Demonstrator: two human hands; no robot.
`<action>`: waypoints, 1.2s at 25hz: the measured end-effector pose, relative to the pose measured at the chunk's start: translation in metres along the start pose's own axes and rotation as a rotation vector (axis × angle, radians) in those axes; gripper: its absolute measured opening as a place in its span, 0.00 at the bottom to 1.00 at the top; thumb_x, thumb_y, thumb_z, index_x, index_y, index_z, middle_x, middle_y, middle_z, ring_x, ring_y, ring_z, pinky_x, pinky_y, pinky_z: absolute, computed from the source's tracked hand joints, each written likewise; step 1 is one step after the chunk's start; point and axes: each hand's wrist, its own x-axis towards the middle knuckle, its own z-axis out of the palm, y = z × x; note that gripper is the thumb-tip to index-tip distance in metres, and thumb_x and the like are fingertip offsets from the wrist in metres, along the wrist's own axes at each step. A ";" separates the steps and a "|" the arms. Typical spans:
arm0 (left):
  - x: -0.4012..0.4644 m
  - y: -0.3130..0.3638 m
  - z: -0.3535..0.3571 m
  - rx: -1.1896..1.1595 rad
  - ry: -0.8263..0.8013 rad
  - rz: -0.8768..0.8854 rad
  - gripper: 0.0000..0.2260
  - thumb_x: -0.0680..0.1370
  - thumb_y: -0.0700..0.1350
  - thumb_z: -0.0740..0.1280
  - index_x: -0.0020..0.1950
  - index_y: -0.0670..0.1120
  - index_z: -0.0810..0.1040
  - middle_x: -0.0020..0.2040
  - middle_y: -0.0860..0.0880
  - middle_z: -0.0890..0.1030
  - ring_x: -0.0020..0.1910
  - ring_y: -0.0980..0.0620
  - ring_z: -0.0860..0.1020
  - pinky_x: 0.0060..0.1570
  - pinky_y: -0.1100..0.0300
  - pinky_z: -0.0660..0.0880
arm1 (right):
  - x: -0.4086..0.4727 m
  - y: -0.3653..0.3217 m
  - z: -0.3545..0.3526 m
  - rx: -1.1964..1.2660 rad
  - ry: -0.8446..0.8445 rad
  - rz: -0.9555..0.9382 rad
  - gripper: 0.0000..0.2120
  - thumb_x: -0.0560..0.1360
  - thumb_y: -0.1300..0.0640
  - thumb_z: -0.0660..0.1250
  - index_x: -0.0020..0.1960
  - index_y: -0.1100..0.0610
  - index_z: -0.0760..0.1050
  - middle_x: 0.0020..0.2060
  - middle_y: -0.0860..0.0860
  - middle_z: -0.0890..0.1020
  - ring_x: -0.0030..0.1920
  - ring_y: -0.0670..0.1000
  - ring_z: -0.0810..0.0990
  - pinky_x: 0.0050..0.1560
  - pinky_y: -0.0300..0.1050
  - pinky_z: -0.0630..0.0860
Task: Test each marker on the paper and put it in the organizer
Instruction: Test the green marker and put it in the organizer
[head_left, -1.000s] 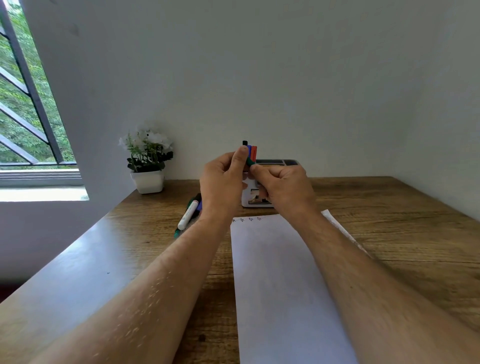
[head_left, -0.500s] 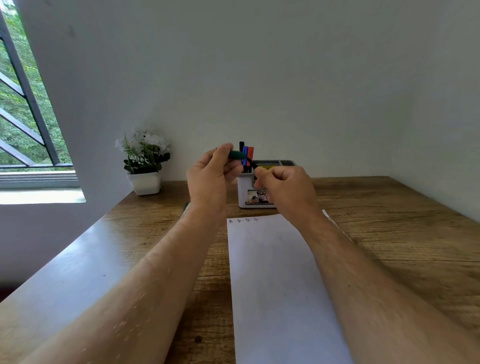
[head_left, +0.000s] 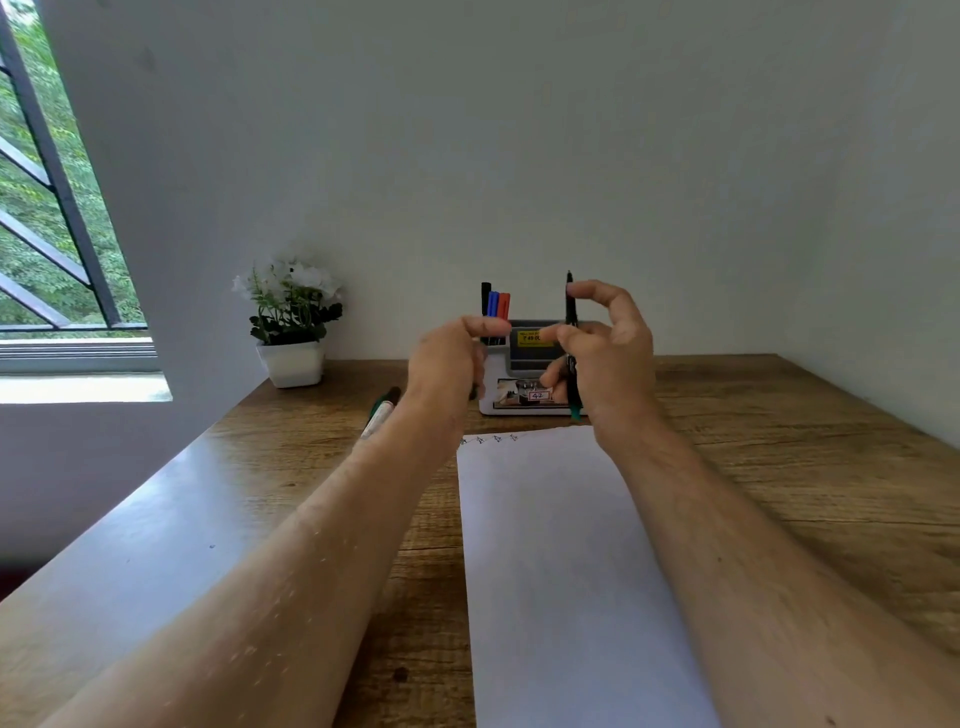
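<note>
Your right hand (head_left: 610, 358) pinches a marker (head_left: 571, 332) upright; your left hand (head_left: 447, 364) hovers loosely curled beside it, forearms outstretched.

Right hand (head_left: 613, 358) holds a dark marker (head_left: 571, 343) upright in front of the organizer (head_left: 524, 374); left hand (head_left: 447, 364) is curled beside it (contents unclear). Three markers (head_left: 495, 306) stand in the organizer; paper (head_left: 561, 561) lies just before it.
</note>
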 end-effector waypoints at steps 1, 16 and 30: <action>0.000 0.000 0.002 0.211 -0.035 -0.032 0.17 0.79 0.34 0.56 0.43 0.48 0.83 0.45 0.40 0.80 0.45 0.43 0.78 0.52 0.47 0.77 | 0.001 0.000 -0.001 0.015 0.004 0.002 0.15 0.78 0.65 0.60 0.58 0.50 0.77 0.45 0.56 0.85 0.25 0.52 0.79 0.23 0.42 0.75; -0.002 -0.012 0.005 1.318 -0.398 -0.081 0.22 0.75 0.50 0.74 0.68 0.49 0.77 0.66 0.49 0.78 0.63 0.48 0.76 0.62 0.53 0.72 | -0.005 0.028 -0.009 -0.289 -0.174 0.295 0.07 0.75 0.61 0.66 0.43 0.61 0.83 0.31 0.59 0.83 0.26 0.52 0.78 0.25 0.40 0.73; 0.003 -0.020 0.002 1.266 -0.332 -0.014 0.15 0.74 0.49 0.75 0.61 0.53 0.82 0.66 0.49 0.78 0.63 0.48 0.75 0.59 0.54 0.71 | -0.001 0.035 -0.006 -0.651 -0.240 0.165 0.08 0.72 0.54 0.70 0.37 0.55 0.74 0.36 0.54 0.82 0.35 0.47 0.77 0.31 0.38 0.67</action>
